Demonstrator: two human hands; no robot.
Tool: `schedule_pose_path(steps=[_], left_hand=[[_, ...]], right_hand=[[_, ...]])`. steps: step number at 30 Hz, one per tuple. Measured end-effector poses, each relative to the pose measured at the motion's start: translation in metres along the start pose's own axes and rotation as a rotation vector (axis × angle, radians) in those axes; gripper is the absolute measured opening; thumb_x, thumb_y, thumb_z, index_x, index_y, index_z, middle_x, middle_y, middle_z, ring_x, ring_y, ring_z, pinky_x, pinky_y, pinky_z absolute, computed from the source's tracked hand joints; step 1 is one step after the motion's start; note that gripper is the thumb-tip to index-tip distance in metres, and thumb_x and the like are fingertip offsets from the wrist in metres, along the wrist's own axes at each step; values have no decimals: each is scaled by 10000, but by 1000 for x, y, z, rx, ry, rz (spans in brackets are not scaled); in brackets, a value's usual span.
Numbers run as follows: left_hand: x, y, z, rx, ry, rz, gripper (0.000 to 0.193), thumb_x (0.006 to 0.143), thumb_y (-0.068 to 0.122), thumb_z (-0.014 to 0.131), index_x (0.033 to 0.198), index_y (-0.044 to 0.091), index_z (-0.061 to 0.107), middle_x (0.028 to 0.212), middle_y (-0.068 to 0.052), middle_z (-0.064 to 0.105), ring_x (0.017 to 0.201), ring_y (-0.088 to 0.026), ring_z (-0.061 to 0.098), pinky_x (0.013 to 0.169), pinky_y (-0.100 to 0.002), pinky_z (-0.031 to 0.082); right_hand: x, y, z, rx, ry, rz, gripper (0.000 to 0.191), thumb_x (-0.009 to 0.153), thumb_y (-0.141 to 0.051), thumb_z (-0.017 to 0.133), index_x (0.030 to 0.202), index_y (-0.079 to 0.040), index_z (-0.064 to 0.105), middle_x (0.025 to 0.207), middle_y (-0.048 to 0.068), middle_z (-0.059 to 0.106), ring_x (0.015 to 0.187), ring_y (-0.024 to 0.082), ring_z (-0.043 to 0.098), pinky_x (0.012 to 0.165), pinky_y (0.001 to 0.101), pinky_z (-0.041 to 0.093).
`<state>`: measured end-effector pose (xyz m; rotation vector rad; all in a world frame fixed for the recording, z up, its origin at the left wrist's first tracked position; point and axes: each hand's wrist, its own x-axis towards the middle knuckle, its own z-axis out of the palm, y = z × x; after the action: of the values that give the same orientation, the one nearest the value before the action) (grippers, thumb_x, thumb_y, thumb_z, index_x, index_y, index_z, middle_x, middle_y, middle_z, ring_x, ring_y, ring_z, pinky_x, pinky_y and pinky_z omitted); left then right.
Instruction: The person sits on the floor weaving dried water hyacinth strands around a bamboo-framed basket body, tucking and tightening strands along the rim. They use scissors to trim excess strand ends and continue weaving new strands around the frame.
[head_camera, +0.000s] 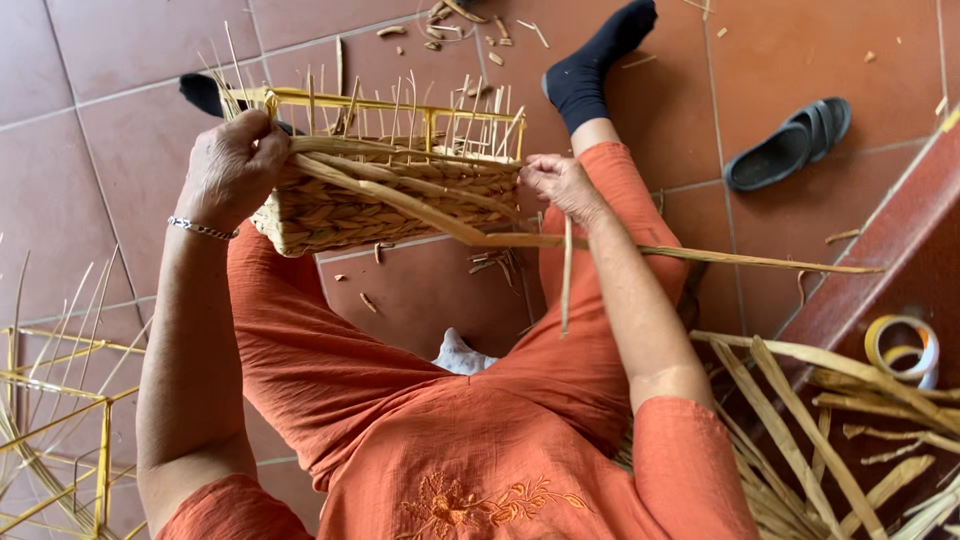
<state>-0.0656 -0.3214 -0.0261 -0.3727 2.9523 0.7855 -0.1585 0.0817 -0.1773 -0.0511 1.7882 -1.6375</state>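
- A spare yellow wire frame (60, 400) rests on the floor at far left.
- The left hand (232, 165) grips the half-woven basket (390, 190) by its rim, above the lap; lower rows are woven, upright stakes bare.
- The right hand (560, 185) pinches a loose fibre strand (680, 255).
- A sandal (790, 145) and tape roll (903, 348) lie right; tiled floor (120, 130) lies open beyond.

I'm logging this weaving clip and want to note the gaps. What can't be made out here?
Head view only:
- Left hand fingertips: curled behind the basket rim.
- Basket's inside: hidden by its woven wall.
- Wire frame: cut off by the left edge.
- Tape roll: partly cut off at the right edge.
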Motion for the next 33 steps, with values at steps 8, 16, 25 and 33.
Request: schedule_pose_path(steps=[8, 16, 25, 33], left_hand=[[-17, -53, 9, -227, 130, -34, 187, 1069, 187, 690, 1040, 4, 702, 868, -109, 710, 777, -160, 638, 705, -339, 536], [-60, -35, 78, -648, 85, -8, 154, 1049, 139, 676, 993, -5, 684, 822, 21, 655, 768, -41, 564, 681, -239, 501], [-85, 9, 115, -719, 28, 34, 153, 995, 164, 718, 1085, 44, 690, 824, -16, 709, 726, -51, 624, 662, -242, 536], [-79, 43, 92, -69, 458, 558, 337, 904, 174, 761, 1157, 122, 546, 1041, -113, 576, 837, -338, 666, 767, -435, 552]], right_hand=[[-2, -1, 28, 111, 188, -149, 151, 839, -122, 832, 936, -21, 777, 849, 25, 767, 809, 83, 701, 798, 219, 550], [-128, -12, -45, -37, 364, -318, 69, 878, -11, 811, 863, 18, 750, 885, 26, 721, 813, 81, 638, 785, 230, 500], [-194, 20, -65, 79, 509, -134, 53, 915, -64, 769, 906, -16, 749, 863, 23, 732, 750, 67, 666, 700, 229, 564], [-231, -85, -38, -1086, 866, -288, 256, 878, -227, 843, 1078, -85, 770, 974, 44, 732, 881, 180, 641, 771, 377, 515]])
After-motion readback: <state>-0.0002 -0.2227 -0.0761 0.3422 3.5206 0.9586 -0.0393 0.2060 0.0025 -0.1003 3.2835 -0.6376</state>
